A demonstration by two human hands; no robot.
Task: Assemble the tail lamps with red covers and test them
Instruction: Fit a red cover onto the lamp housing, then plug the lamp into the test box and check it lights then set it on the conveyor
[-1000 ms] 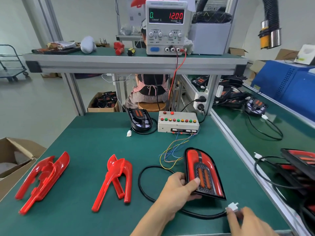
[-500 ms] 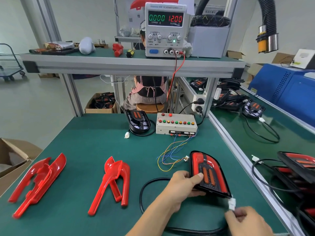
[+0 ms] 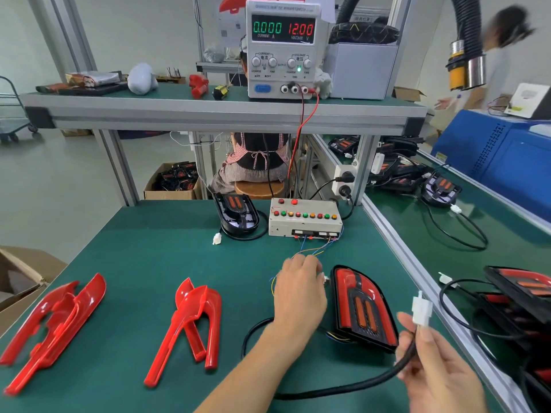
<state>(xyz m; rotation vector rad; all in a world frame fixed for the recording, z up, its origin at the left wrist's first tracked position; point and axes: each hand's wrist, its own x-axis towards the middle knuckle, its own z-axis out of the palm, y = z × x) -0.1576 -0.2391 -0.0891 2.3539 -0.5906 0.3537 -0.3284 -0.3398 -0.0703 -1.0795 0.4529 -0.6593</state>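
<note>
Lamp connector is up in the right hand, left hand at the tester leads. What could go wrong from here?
1. The power supply reads 12.00 V and the tester box's loose coloured wires may be live: mating carelessly risks a short.
2. The right hand holds the white connector up by its black cable; a tug could drag the tail lamp, which lies near the table edge.
3. The left hand hides the lead plug, so misalignment could go unseen.
</note>
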